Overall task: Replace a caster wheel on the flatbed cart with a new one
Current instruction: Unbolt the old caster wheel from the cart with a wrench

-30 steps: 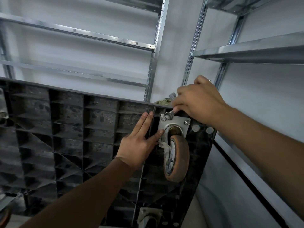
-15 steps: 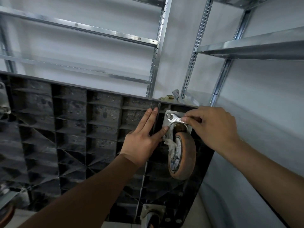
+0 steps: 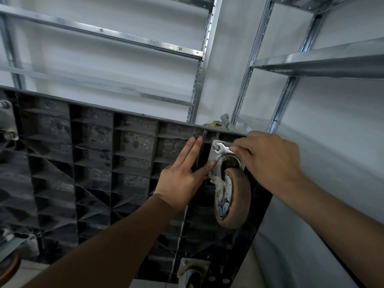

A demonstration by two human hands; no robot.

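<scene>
The flatbed cart [image 3: 93,163] stands tipped on its edge, its ribbed black underside facing the camera and its top edge running across the middle of the view. A caster wheel [image 3: 232,198] with an orange-brown tread is mounted near the upper right corner of that underside, fixed by a silver mounting plate [image 3: 214,161] with bolts at its corners. A scrap of clear plastic clings to the wheel's hub.

The left hand [image 3: 182,175] lies flat against the ribs just left of the plate, fingers straight and spread slightly, pointing up toward the cart's top edge, while the thumb reaches across and touches the lower left part of the plate. The right hand [image 3: 270,161] comes in from the right, its fingers curled around the handle of a silver wrench [image 3: 223,149]. The wrench's head sits on the bolt [image 3: 216,146] at the plate's upper left corner, and its handle runs to the right under the fingers.

A second caster [image 3: 192,271] shows at the cart's lower edge, below the first, and part of another wheel [image 3: 8,265] appears at the lower left corner. Behind the cart stands metal shelving [image 3: 199,80] against a pale wall. Some small items rest just behind the cart's top edge near the right hand, too unclear to identify.
</scene>
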